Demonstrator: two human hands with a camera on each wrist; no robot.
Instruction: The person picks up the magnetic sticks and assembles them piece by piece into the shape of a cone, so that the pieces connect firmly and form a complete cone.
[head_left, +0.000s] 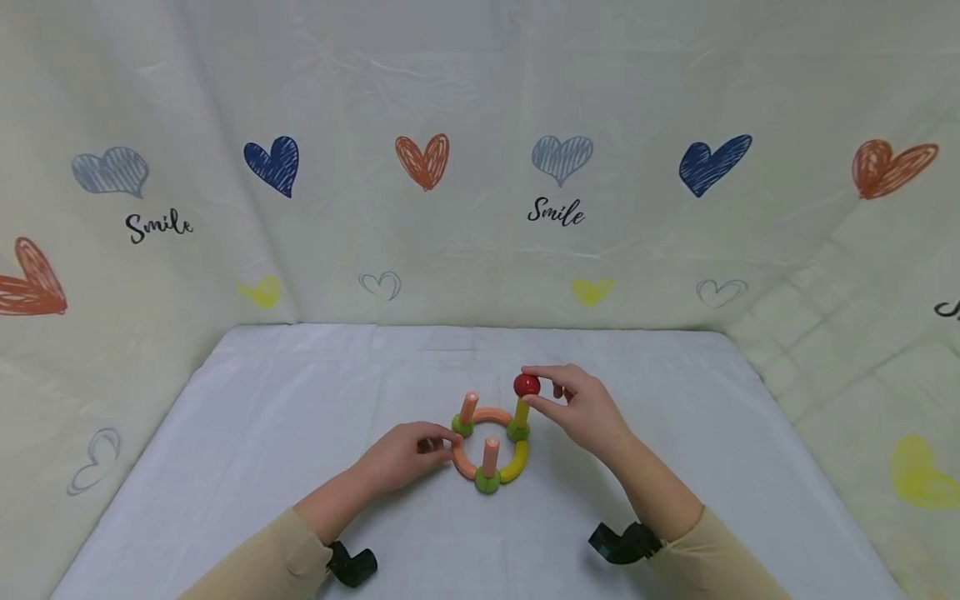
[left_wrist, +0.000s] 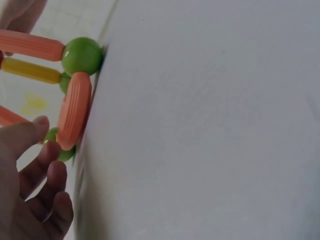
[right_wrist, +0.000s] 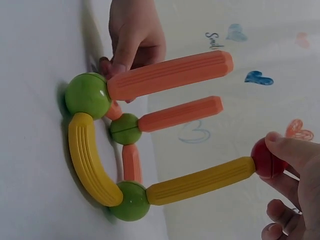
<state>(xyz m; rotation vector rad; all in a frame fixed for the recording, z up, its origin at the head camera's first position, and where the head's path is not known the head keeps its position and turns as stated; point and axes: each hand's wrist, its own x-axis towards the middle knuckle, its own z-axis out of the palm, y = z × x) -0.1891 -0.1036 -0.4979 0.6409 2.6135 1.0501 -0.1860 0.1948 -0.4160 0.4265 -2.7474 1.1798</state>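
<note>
A ring of toy building sticks and green balls lies on the table. My right hand [head_left: 585, 408] pinches a red ball [head_left: 527, 385] between thumb and fingers, at the top of an upright yellow stick [right_wrist: 200, 181]. That stick rises from a green ball [right_wrist: 130, 200] at the ring's far right. At the left side, my left hand [head_left: 408, 454] holds a curved orange stick [left_wrist: 75, 110] with thumb and fingertips. Two straight orange sticks stand up from the other green balls, one at the front [head_left: 491, 457], one at the far left [head_left: 468, 408]. A curved yellow stick [right_wrist: 89, 160] joins the front and right balls.
A white cloth [head_left: 247, 433] covers the table. Behind and beside it hangs a pale curtain [head_left: 480, 233] printed with hearts and "Smile". Dark wrist cameras sit at the left sleeve [head_left: 258, 558] and the right sleeve [head_left: 712, 558].
</note>
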